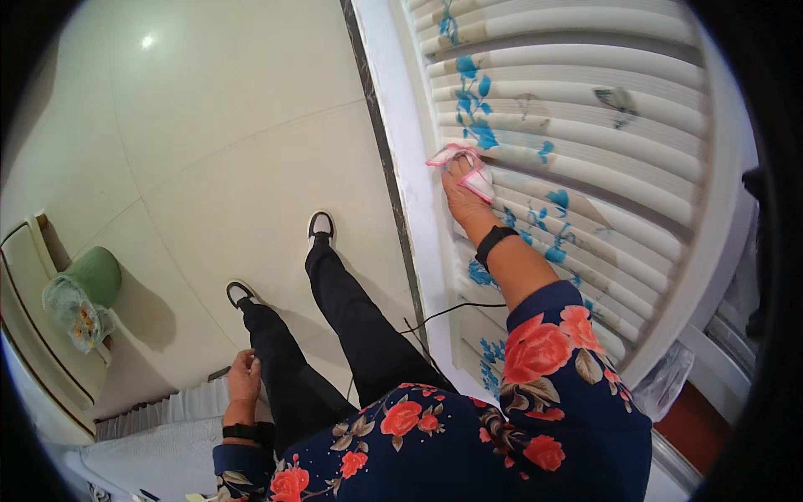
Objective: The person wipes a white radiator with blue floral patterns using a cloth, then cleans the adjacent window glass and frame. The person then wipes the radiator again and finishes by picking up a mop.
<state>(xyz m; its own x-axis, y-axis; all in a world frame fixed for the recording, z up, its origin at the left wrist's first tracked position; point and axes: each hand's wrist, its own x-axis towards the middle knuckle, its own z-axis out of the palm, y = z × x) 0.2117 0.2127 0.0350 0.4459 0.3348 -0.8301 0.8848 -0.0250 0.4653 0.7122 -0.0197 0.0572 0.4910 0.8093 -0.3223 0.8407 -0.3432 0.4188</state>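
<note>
My right hand (465, 194) is closed around a small white cloth with pink edging (478, 182) and presses it against a white slatted panel (602, 151). Blue flower and leaf patterns run across the slats, with beige patches among them. One corner of the cloth sticks out past my fingers at the panel's left edge. Beside my left thigh hangs my left hand (243, 376), its fingers loosely curled in and nothing visible in them. I wear a dark band on each wrist.
Pale floor tiles (226, 142) spread out on the left. A green bin (99, 274) with a clear plastic bag stands by a cream cabinet (42, 309). Near my right forearm runs a black cable (456, 309). Grey-white fabric (159, 452) lies at lower left, and clear plastic (667, 381) at lower right.
</note>
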